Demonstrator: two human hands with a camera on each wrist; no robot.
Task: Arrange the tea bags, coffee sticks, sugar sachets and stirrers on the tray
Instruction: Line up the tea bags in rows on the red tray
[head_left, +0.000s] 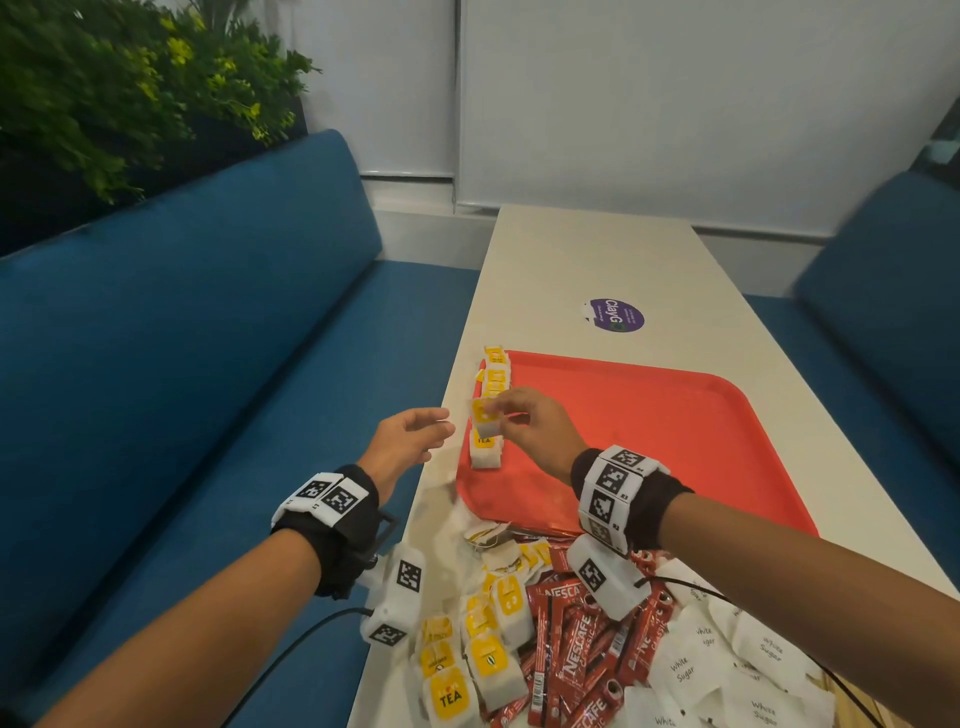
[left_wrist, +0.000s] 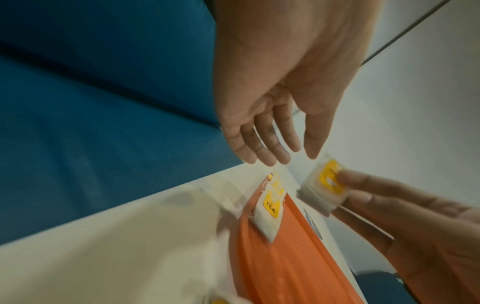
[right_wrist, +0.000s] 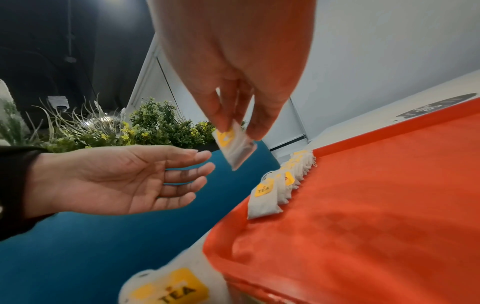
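Pinching a tea bag (head_left: 485, 418) upright, right hand (head_left: 540, 431) hovers over tray (head_left: 675, 426).

Your red plastic tray (head_left: 675, 415) sat mid-table (head_left: 597, 249); row of paper tea bags (head_left: 491, 405) along its left edge; loose heap of sachets (head_left: 571, 649) before it; round sticker (head_left: 615, 315) behind.

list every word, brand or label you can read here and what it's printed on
"TEA": yellow tag of the front tea bag in the row on the red tray, and of a loose tea bag in the pile.
"NESCAFE CLASSIC": red coffee sticks.
"White Sugar": white sugar sachets.
"ClayG": purple sticker on the table; its small print is unreadable.
Tag of the tea bag in the right hand: blurred.
Wristband markers: patterns, no words.
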